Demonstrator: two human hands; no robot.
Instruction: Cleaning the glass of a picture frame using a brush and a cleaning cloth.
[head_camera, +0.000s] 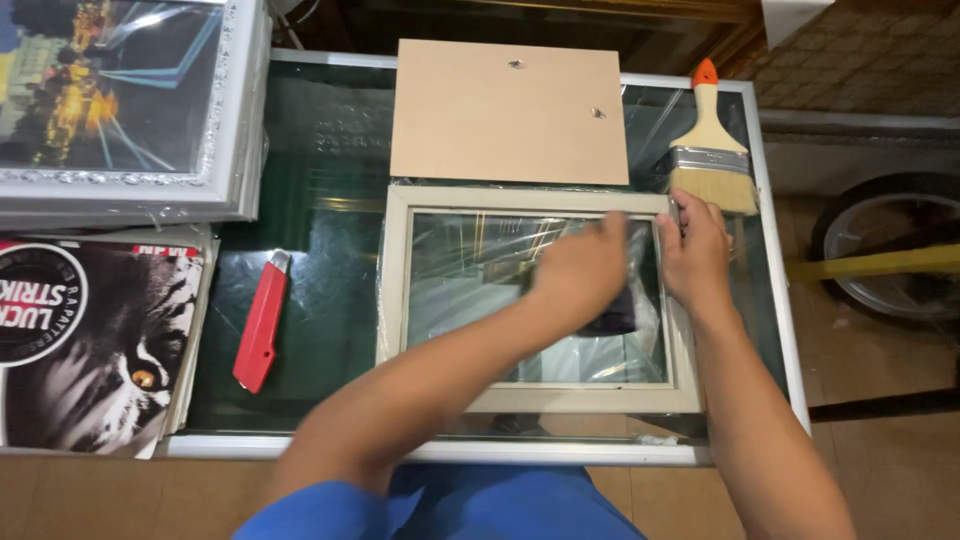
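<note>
A glass-topped counter (330, 180) carries everything. At its far edge lies a brown backing board (510, 110), flat, just beyond the frame (395, 290). To the right of the board a wide paintbrush (712, 150) lies with its orange-tipped handle pointing away and its bristles toward the person, close to the frame's far right corner. Left of the frame, apart from it, a red utility knife (260, 325) lies along the glass. Farther left sit a stack of silver-framed pictures (120, 100) and, nearer, a pile of prints (95, 340) with a tiger face on top. Off the counter to the right, part of a wheel (890, 250) shows.

The frame, pale and rectangular, lies flat in the middle of the counter with glass and crinkled clear film inside it. The left hand (580, 270) reaches across over the glass pane, blurred, fingers curled together around a dark cloth-like thing (615, 315) pressed to the pane. The right hand (693, 250) rests on the frame's far right corner, fingers bent and close together, gripping the rail just below the brush bristles.
</note>
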